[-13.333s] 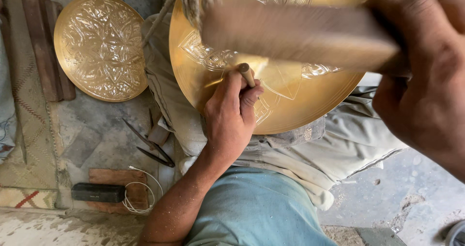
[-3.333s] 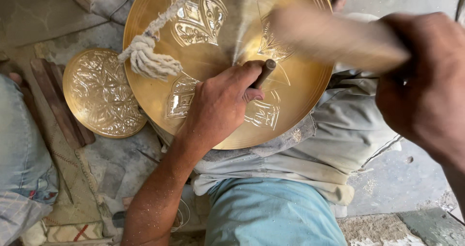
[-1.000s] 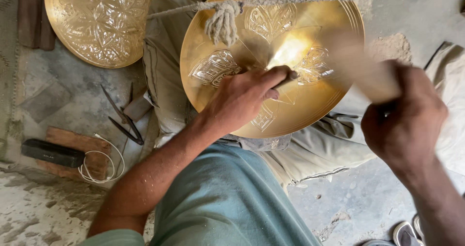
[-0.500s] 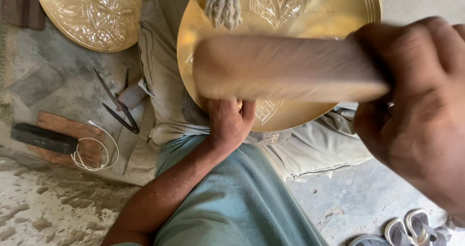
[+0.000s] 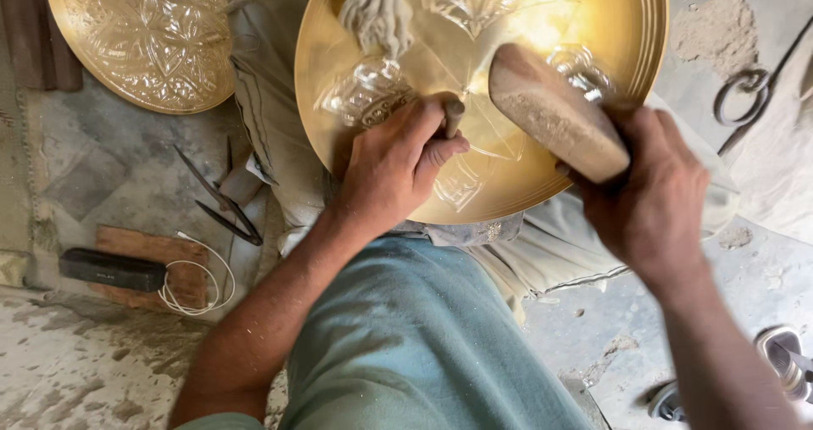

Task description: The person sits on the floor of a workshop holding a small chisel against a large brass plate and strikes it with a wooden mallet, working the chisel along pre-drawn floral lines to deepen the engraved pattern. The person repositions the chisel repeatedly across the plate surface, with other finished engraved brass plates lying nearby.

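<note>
The left hand (image 5: 394, 163) is gripping a small chisel (image 5: 453, 115), its tip touching the engraved brass tray (image 5: 610, 100) lying across the lap. The right hand (image 5: 652, 197) is clasping a wooden mallet (image 5: 555, 121) just right of the chisel, over the tray.

mallet (image 5: 555, 113) swung down, nearer chisel (image 5: 453, 115)

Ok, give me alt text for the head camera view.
A left hand holds a small punch against a round brass tray on the lap, while the right hand grips a wooden mallet above it. A finished engraved tray lies nearby.
</note>
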Motion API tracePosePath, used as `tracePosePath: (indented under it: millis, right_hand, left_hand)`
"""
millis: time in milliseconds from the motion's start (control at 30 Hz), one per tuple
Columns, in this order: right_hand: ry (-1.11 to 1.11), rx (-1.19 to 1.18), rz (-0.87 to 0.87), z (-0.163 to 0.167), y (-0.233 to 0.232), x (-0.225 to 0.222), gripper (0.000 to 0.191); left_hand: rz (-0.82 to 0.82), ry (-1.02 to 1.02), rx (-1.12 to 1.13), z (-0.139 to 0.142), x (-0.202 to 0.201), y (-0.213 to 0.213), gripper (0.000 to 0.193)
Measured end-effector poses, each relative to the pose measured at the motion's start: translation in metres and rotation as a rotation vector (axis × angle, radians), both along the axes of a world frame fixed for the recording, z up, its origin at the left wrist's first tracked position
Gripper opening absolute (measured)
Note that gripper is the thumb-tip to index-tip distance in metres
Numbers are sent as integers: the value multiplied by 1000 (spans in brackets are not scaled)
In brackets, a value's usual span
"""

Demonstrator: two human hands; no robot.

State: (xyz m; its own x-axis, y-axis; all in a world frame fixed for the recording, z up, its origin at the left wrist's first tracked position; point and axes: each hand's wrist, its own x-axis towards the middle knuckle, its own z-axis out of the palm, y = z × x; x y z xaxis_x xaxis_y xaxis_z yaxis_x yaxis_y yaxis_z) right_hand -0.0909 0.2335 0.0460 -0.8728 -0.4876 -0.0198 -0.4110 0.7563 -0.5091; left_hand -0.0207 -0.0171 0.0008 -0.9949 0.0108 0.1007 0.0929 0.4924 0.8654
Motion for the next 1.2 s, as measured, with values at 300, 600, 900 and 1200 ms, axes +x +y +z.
tracePosePath:
  millis: [300, 600, 900, 1200]
  right_hand:
    - [-172, 7, -384, 3, -16, 55, 53]
    - [19, 10, -169, 38, 24, 29, 47]
    - [164, 235, 61, 53, -7, -2, 45]
    - [49, 153, 62, 42, 2, -13, 44]
  left_hand:
    - [-225, -45, -117, 23, -28, -28, 39]
    - [48, -3, -65, 3, 1, -15, 36]
    - [318, -96, 322, -12, 25, 17, 25]
    - [253, 7, 196, -20, 24, 19, 20]
